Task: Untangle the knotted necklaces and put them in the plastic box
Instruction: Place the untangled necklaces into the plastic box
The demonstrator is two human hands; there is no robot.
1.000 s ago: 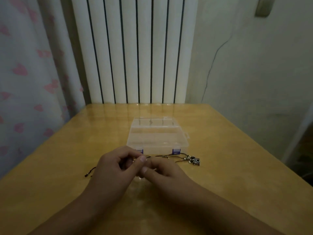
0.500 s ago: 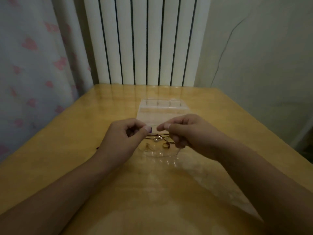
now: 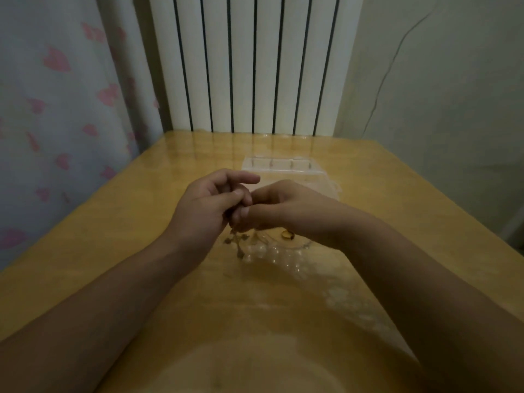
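— Both hands meet above the middle of the glossy yellow wooden table (image 3: 119, 251). What are they doing?

— The left hand (image 3: 209, 207) and the right hand (image 3: 279, 207) press together, fingertip to fingertip, thumbs and fingers curled and pinching the knotted thin dark necklaces (image 3: 236, 241). The left forefinger sticks out straight over the rest.

— Behind them?

— Largest first: a white ribbed radiator (image 3: 249, 63) stands against the far edge of the table, a pale curtain with pink hearts (image 3: 62, 95) hangs past the left edge, and a bare grey-green wall (image 3: 442, 80) with a thin dark line running up it fills the right side.

— And the container?

— The clear plastic box (image 3: 280, 165) sits toward the far edge, just behind the hands, which cover its near part. Small dividers show along its back wall. Its contents are too blurred to tell.

— Where is the jewellery itself?

— Mostly hidden in the pinch. A short tangle with small beads dangles below the hands, blurred, over the table. Just under the right wrist a small gold-coloured ring (image 3: 287, 234) shows; whether it lies in the box or on the table I cannot tell.
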